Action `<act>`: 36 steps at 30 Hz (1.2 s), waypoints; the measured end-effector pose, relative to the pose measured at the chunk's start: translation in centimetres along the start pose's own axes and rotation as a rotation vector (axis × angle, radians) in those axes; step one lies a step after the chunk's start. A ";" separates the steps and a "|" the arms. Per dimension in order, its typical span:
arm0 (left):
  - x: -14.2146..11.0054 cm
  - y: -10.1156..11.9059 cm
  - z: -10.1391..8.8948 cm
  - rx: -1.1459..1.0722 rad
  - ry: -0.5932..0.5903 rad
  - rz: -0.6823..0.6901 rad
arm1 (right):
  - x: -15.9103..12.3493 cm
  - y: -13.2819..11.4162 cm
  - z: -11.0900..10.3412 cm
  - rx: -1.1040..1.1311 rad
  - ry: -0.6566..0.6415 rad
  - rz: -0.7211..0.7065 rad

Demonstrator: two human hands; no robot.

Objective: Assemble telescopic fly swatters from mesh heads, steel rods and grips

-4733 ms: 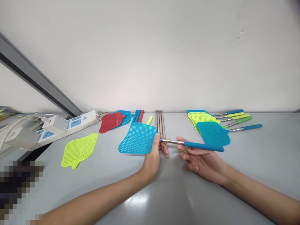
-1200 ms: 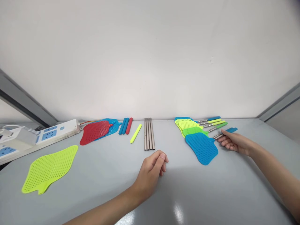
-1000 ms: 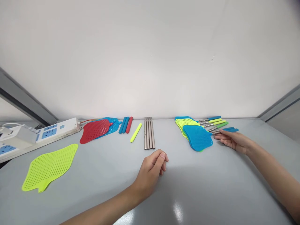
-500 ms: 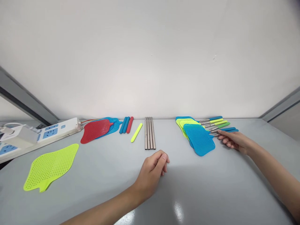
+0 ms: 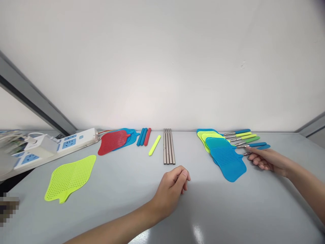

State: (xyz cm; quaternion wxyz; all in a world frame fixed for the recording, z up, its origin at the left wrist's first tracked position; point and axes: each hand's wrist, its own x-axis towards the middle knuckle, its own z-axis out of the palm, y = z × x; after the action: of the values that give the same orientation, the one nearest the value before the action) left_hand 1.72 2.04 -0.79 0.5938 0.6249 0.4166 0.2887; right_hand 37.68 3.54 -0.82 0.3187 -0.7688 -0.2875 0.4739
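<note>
My right hand [image 5: 267,162] grips a blue fly swatter [image 5: 228,164] by its metal rod, thumb and fingers closed round it. The swatter's perforated head lies over a stack of other fly swatters with blue and yellow heads. Their blue, yellow and green handles [image 5: 245,137] point right, beside my fingers. My left hand [image 5: 175,186] rests on the table in a loose fist, with nothing visible in it. Just beyond it lie several metal rods [image 5: 169,147] side by side.
A yellow swatter head [image 5: 71,176] lies at the left. Behind it are a red swatter head [image 5: 113,140] and blue ones. Blue, red and yellow handle grips [image 5: 154,145] lie left of the rods. A white power strip [image 5: 86,137] stands along the left edge; a wall rises behind the table.
The view has turned slightly left, so everything appears further right. The blue swatter in my right hand has shifted a little towards me over the stack. My left hand stays closed on the table.
</note>
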 end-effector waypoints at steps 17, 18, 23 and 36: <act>3.0 5.3 -11.4 0.953 0.296 0.320 | -2.3 -1.3 2.1 0.078 -0.050 -0.213; 3.1 5.4 -12.3 1.006 0.324 0.314 | -2.7 -1.5 2.5 0.090 -0.089 -0.206; 3.6 4.0 -15.8 1.343 0.361 -0.095 | -5.7 -2.0 5.8 0.150 -0.275 -0.138; 4.3 0.6 -17.0 1.461 0.340 -0.272 | -7.3 2.8 13.4 0.092 -0.792 -0.212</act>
State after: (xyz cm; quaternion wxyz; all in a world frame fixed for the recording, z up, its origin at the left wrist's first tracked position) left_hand -10.66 14.35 1.40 -0.0125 0.7492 0.6608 -0.0439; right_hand 23.04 -0.75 -3.69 0.2647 -0.4782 -0.4442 0.7099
